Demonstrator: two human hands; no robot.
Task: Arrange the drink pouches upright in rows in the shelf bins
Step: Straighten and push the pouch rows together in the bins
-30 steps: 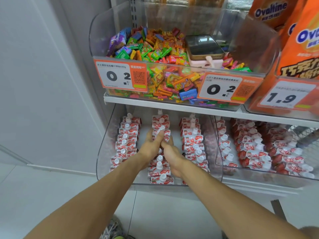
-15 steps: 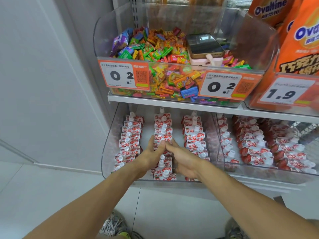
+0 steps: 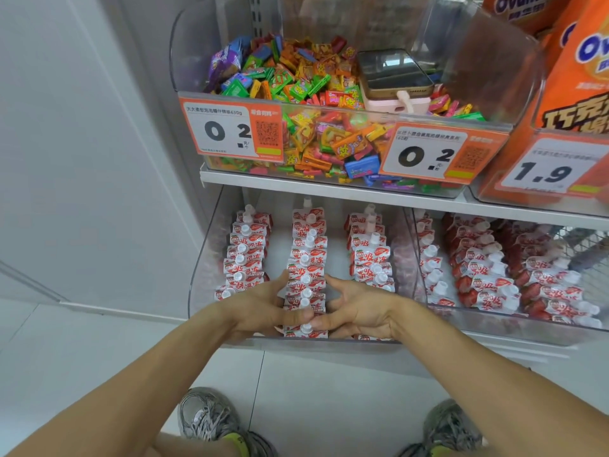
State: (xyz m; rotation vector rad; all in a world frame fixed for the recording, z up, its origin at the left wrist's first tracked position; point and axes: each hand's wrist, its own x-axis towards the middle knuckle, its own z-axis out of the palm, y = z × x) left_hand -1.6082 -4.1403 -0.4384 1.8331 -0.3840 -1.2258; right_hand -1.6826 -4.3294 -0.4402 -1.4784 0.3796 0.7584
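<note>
Red-and-white drink pouches with white caps stand in three rows in the clear lower-left bin (image 3: 201,258): a left row (image 3: 245,255), a middle row (image 3: 308,255) and a right row (image 3: 370,255). My left hand (image 3: 260,308) and my right hand (image 3: 359,308) flank the front of the middle row, thumbs meeting at the front pouches' caps, fingers spread along the pouches' sides. The front pouches of the outer rows are partly hidden by my hands. More of these pouches fill the neighbouring bin (image 3: 494,278) on the right.
Above, a clear bin of mixed candies (image 3: 306,103) holds a phone (image 3: 393,74) on a pink case. Orange price tags (image 3: 232,130) hang on its front. Orange Ovaltine bags (image 3: 580,77) stand at upper right. White wall at left; my shoes (image 3: 211,420) are on the floor.
My hands have drawn back from the middle of the centre row to its front end and spread apart to either side. The view has tilted down, showing my shoes.
</note>
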